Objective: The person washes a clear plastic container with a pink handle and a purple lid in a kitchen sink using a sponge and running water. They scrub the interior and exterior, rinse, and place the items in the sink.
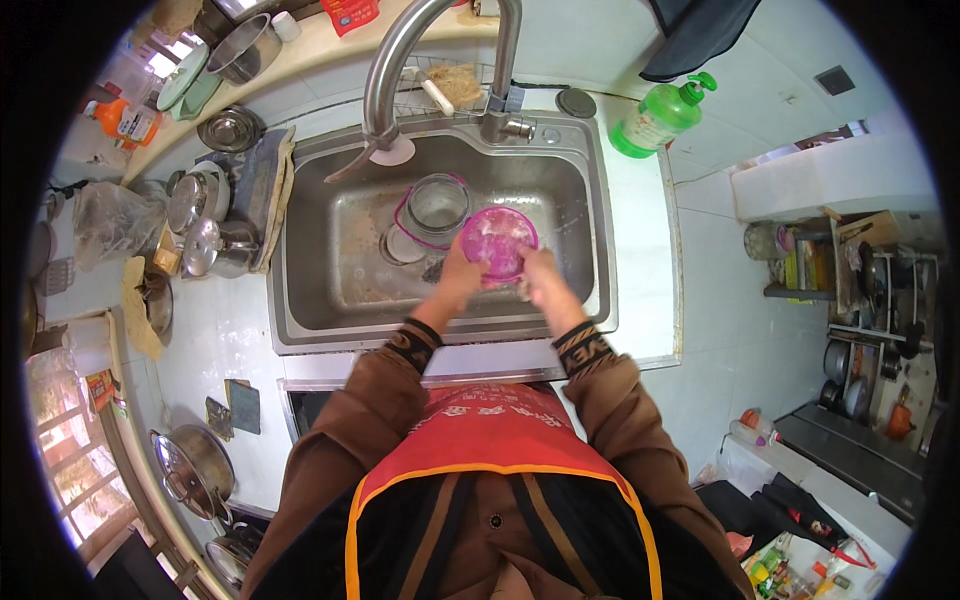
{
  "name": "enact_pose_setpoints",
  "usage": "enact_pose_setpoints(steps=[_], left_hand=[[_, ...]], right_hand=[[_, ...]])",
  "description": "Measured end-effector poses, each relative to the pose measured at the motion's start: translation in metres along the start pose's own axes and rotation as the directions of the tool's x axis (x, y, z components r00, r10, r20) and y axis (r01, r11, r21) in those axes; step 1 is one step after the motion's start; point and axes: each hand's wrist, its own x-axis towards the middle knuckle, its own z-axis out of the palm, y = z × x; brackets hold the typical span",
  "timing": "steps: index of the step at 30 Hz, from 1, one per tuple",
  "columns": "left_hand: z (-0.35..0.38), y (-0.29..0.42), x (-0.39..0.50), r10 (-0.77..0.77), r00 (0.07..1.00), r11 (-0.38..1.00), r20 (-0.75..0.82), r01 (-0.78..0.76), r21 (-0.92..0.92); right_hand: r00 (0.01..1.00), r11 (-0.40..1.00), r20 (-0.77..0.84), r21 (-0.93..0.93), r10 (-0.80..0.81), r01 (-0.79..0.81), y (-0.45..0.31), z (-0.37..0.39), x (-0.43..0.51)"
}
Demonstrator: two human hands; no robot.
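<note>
Over the right half of the stainless steel sink [352, 289], my left hand [459, 276] grips a round pink plastic lid or shallow dish [496, 238] by its lower left rim. White suds streak its upturned face. My right hand [541, 276] is at the lower right rim, blurred, and whether a scrubber is in its fingers cannot be made out. Beyond my left hand, a clear glass bowl [439, 204] stands on the sink floor with a pink-rimmed piece [405, 217] around or under it. A pale round disc [405, 246] lies beside them.
The steel faucet [390, 67] arches over the sink's back left. A green pump bottle [656, 116] stands on the right counter. Left of the sink are a dark board [259, 187], a metal pot [217, 247] and a plastic bag [116, 217]. A wire basket [416, 90] sits behind.
</note>
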Motion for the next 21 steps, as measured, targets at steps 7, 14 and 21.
enact_pose_setpoints(steps=[7, 14, 21], left_hand=[[0.020, -0.033, 0.032, 0.395, 0.907, 0.893, -0.147, -0.341, 0.292], [-0.012, 0.003, 0.028, 0.046, 0.983, 0.970, 0.179, -0.086, 0.227], [0.020, -0.030, 0.031, 0.453, 0.884, 0.827, -0.118, -0.367, 0.426]], right_hand=[[0.941, 0.973, -0.256, 0.005, -0.221, 0.230, 0.014, 0.013, 0.018], [0.991, 0.999, 0.132, 0.053, -0.003, -0.004, -0.012, -0.016, 0.017], [0.984, 0.963, -0.174, 0.255, -0.042, 0.086, 0.018, 0.009, 0.015]])
